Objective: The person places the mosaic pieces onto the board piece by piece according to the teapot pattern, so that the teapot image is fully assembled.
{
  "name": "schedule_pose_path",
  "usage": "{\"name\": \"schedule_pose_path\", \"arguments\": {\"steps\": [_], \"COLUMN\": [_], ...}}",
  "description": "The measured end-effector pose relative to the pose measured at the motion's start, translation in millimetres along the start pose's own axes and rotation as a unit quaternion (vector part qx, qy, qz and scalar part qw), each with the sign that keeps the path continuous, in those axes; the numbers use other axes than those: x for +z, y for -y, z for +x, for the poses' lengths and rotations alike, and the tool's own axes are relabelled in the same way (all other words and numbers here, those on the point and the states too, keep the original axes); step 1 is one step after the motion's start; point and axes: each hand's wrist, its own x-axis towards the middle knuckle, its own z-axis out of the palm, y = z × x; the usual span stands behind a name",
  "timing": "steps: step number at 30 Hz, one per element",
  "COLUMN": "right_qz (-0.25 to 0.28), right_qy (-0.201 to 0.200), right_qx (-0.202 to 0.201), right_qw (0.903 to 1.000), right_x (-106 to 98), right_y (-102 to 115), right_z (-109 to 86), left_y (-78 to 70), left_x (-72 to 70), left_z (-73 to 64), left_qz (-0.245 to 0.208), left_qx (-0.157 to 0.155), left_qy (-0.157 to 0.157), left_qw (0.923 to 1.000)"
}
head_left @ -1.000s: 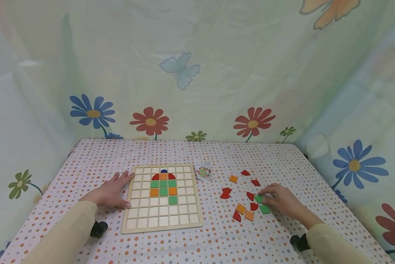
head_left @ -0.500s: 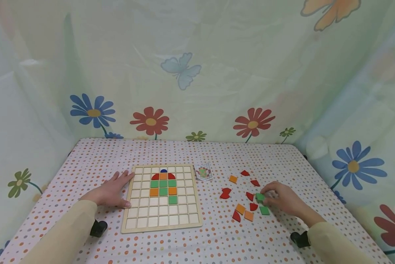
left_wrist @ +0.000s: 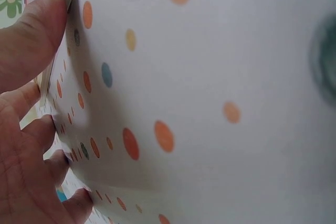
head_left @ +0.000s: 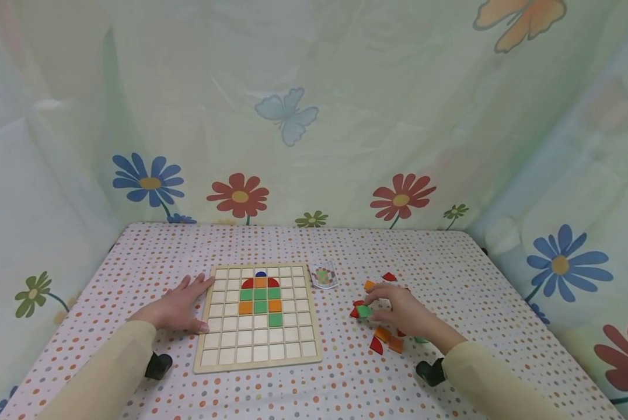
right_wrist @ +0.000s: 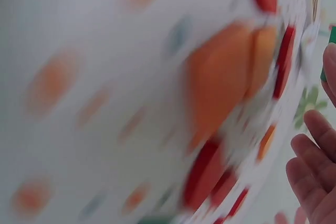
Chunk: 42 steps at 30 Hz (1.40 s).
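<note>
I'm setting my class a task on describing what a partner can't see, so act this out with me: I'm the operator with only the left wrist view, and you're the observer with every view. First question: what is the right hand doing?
Observer: The right hand holds a green piece between its thumb and fingers.
Operator: I see only an edge of the board. What is in its far row?
Observer: One rounded blue piece.
Operator: Is anything lying beside it?
Observer: Yes, a small picture card lies by its right edge, near the far corner.
</note>
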Motion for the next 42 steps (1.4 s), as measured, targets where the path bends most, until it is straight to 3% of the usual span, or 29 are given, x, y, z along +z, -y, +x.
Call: {"name": "schedule_pose_path", "arguments": {"steps": [13, 21, 34, 42], "right_qz": [0.011, 0.011, -0.068, -0.106], "right_qy": [0.03, 0.065, 0.079, 0.065], "right_qx": [-0.053, -0.095, -0.149, -0.142], "right_qw": [0.9981, 0.9933, 0.9833, 0.9821], "right_x": [36.5, 61.3, 89.0, 97.6], "right_y": [67.2, 103.9, 137.7, 150.0], "right_z": [40.9, 54.9, 61.1, 61.5], "left_y": [0.8, 1.1, -0.1, 0.0], "left_x": [0.8, 1.8, 3.5, 2.1], "left_z": [1.5, 1.7, 0.2, 0.9], "left_qz": [0.005, 0.002, -0.019, -0.01], "left_qx": [0.0, -0.002, -0.017, -0.01], "left_qy": [-0.002, -0.002, -0.003, -0.005], "left_qw": [1.0, 1.0, 0.9997, 0.9999]}}
